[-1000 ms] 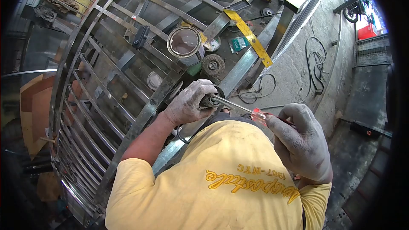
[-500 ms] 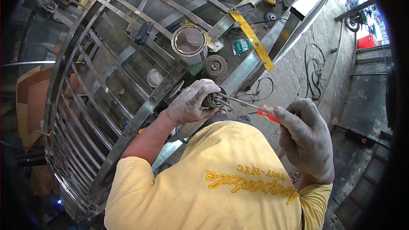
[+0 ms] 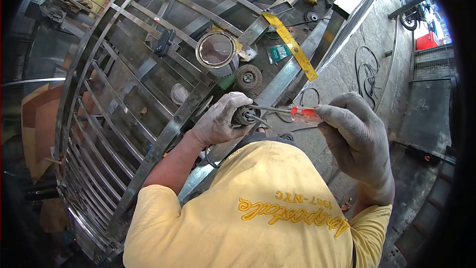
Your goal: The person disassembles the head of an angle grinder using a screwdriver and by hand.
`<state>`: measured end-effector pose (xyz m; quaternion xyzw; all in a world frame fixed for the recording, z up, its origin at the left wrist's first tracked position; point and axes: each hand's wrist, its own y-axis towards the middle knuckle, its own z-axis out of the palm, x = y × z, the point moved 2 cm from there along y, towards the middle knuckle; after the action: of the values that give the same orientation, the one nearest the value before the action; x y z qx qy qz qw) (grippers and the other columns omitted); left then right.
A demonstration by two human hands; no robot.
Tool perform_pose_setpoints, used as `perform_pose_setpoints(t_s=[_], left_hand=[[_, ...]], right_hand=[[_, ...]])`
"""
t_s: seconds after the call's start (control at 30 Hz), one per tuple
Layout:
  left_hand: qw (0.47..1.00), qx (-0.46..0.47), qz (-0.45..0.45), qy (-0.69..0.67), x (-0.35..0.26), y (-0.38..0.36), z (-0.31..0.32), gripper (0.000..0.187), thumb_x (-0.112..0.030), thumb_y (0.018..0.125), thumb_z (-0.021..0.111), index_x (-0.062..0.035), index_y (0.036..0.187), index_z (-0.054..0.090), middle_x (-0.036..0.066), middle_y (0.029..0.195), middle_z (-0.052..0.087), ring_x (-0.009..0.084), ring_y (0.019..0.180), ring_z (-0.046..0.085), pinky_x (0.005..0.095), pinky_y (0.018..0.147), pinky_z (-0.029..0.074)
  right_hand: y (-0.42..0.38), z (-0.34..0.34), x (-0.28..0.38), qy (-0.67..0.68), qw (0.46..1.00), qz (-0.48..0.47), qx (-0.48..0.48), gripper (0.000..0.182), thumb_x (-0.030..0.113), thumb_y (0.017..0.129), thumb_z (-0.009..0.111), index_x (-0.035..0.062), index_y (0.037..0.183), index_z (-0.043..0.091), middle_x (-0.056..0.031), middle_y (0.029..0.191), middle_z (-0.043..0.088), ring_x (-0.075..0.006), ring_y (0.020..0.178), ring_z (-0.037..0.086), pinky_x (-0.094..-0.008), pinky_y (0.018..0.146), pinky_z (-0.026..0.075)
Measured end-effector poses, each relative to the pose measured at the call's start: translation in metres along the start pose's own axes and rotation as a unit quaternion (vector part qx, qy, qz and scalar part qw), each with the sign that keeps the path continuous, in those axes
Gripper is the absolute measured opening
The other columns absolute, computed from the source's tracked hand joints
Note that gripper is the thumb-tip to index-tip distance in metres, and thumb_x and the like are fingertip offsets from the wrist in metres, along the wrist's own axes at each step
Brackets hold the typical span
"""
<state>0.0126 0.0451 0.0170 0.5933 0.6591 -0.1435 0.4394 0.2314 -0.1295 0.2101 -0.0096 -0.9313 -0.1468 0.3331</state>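
My left hand, dusted grey with metal grime, is curled tight around a small dark round grinder head, thumb and fingers wrapped over its body so only the ribbed black face shows. My right hand, just as grey, is closed in a fist grip on a screwdriver with a clear red plastic handle and a bright steel shaft. The shaft runs almost level from right to left across the gap between my hands, handle at the right, tip at the left, and the tip sits at the centre of the dark round part; whether it is seated in a slot there I cannot tell. The left hand is therefore the one on the workpiece, the right well out along the tool's long axis. A thin steel wire or key juts from the same part, angled down to the right.

Below my hands lies a large curved gate frame of polished stainless-steel bars, flat strips fanning out in arcs, shiny and streaked. Resting on it are an open round paint tin with a brownish, dried inside, a worn black abrasive wheel just beside the tin, and a long yellow steel ruler lying slantwise. Black cables loop over the rough grey concrete floor to the right. My yellow cotton T-shirt with printed lettering fills the foreground.
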Motion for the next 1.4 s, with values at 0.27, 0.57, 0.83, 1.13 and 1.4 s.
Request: perform_pose_setpoints(t_s=[0.27, 0.57, 0.83, 1.13, 1.4], left_hand=[[0.996, -0.043, -0.077, 0.004, 0.006, -0.012, 0.005, 0.089, -0.019, 0.069, 0.092, -0.0038, 0.145, 0.048, 0.017, 0.132, 0.059, 0.0348, 0.12, 0.062, 0.0451, 0.106, 0.05], [0.997, -0.057, -0.052, 0.016, 0.003, -0.007, 0.003, 0.085, -0.02, 0.07, 0.092, -0.0036, 0.143, 0.051, 0.017, 0.133, 0.06, 0.0372, 0.118, 0.062, 0.0455, 0.104, 0.051], [0.996, -0.068, -0.044, 0.03, 0.0, -0.005, 0.003, 0.084, -0.019, 0.07, 0.091, -0.0031, 0.142, 0.051, 0.017, 0.129, 0.06, 0.0372, 0.115, 0.063, 0.0453, 0.101, 0.052], [0.997, -0.067, -0.041, 0.028, 0.0, -0.004, 0.003, 0.083, -0.018, 0.07, 0.091, -0.003, 0.141, 0.051, 0.017, 0.129, 0.06, 0.0367, 0.113, 0.064, 0.045, 0.099, 0.052], [0.996, -0.069, -0.036, 0.031, 0.0, -0.004, 0.002, 0.082, -0.018, 0.071, 0.091, -0.0024, 0.141, 0.051, 0.018, 0.129, 0.06, 0.0374, 0.114, 0.063, 0.0452, 0.1, 0.052]], right_hand=[[0.013, 0.002, -0.001, -0.018, 0.999, 0.006, 0.033, 0.015, 0.006, 0.092, 0.075, 0.0003, 0.104, 0.068, -0.0117, 0.081, 0.063, -0.0282, 0.067, 0.063, -0.0371, 0.06, 0.05], [0.018, -0.001, 0.006, -0.051, 0.997, -0.016, 0.058, 0.017, 0.008, 0.092, 0.077, 0.0007, 0.103, 0.067, -0.0115, 0.08, 0.062, -0.0291, 0.064, 0.061, -0.0382, 0.058, 0.047], [0.021, 0.002, 0.006, -0.052, 0.997, 0.004, 0.053, 0.018, 0.008, 0.089, 0.079, 0.0051, 0.099, 0.064, -0.0108, 0.076, 0.056, -0.0332, 0.065, 0.06, -0.0433, 0.056, 0.047], [0.028, 0.0, 0.013, 0.004, 0.999, 0.003, 0.04, 0.026, 0.002, 0.085, 0.078, 0.0021, 0.106, 0.063, -0.015, 0.091, 0.061, -0.0332, 0.075, 0.065, -0.0398, 0.063, 0.051], [0.031, -0.008, 0.001, -0.025, 0.99, -0.01, 0.136, 0.027, -0.003, 0.082, 0.076, 0.0004, 0.106, 0.063, -0.0145, 0.098, 0.062, -0.0291, 0.084, 0.067, -0.0352, 0.069, 0.052]])
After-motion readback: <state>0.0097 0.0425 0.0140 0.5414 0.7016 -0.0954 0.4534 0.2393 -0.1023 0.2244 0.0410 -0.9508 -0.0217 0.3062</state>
